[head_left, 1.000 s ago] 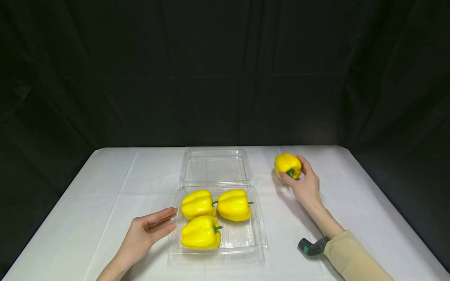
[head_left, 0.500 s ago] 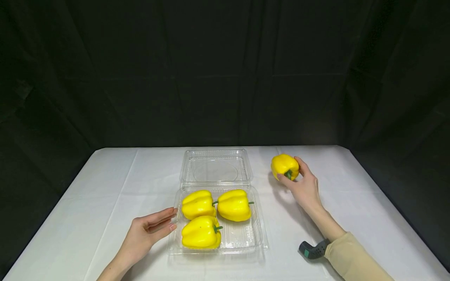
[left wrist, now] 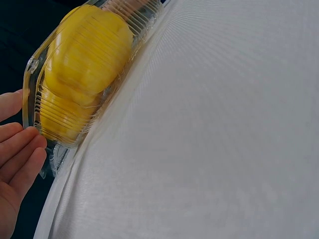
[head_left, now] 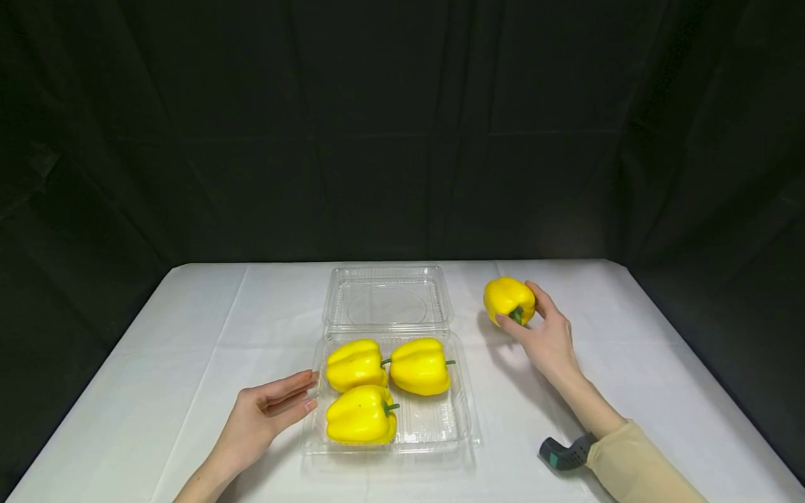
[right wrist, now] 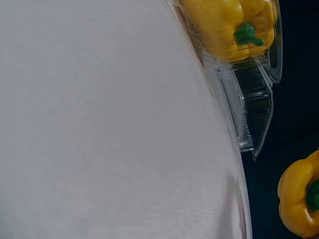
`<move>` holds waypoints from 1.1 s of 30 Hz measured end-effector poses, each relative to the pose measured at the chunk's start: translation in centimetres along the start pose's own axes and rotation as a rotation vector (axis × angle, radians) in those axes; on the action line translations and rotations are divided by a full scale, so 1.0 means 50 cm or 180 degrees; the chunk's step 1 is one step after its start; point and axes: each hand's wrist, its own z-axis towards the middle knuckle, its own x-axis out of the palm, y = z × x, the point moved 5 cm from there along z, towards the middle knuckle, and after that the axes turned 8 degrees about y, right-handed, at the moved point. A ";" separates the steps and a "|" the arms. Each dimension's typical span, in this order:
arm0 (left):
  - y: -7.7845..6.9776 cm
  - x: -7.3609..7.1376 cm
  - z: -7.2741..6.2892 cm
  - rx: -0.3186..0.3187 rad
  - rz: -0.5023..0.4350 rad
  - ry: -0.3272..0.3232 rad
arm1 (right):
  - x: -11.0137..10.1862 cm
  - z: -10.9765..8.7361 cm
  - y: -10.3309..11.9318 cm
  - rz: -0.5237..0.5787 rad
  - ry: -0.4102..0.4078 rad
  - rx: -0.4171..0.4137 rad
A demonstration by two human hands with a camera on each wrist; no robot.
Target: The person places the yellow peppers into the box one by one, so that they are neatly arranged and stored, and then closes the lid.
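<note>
A yellow bell pepper (head_left: 505, 299) with a green stem is gripped between the thumb and fingers of my right hand (head_left: 547, 342), held above the table to the right of the container. In the right wrist view that bell pepper (right wrist: 299, 199) is cut by the frame's edge. A clear plastic clamshell container (head_left: 434, 423) lies with its lid (head_left: 386, 300) folded back. Inside it are three yellow bell peppers, one back left (head_left: 355, 367), one back right (head_left: 420, 368) and one front left (head_left: 360, 416). My left hand (head_left: 258, 419) rests its extended fingertips at the container's left side.
The white-covered table (head_left: 157, 391) bears the container near its middle. Black cloth (head_left: 402, 133) hangs behind and at both sides. A dark grey device (head_left: 566, 454) is worn at the right wrist, beside a beige sleeve (head_left: 635, 461).
My right hand has carried its bell pepper slightly left and a little nearer, mostly in the first half second. The left hand and the container stay in place.
</note>
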 end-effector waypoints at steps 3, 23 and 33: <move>-0.004 0.001 -0.001 0.0037 -0.0004 0.0012 | -0.001 -0.004 0.002 -0.0012 0.0029 -0.0009; 0.004 0.001 0.000 0.0072 -0.0020 0.0055 | 0.006 -0.041 0.044 0.0084 0.0211 -0.0219; 0.005 -0.002 -0.001 0.0086 -0.0006 0.0057 | 0.011 -0.056 0.060 0.0208 0.0316 -0.0236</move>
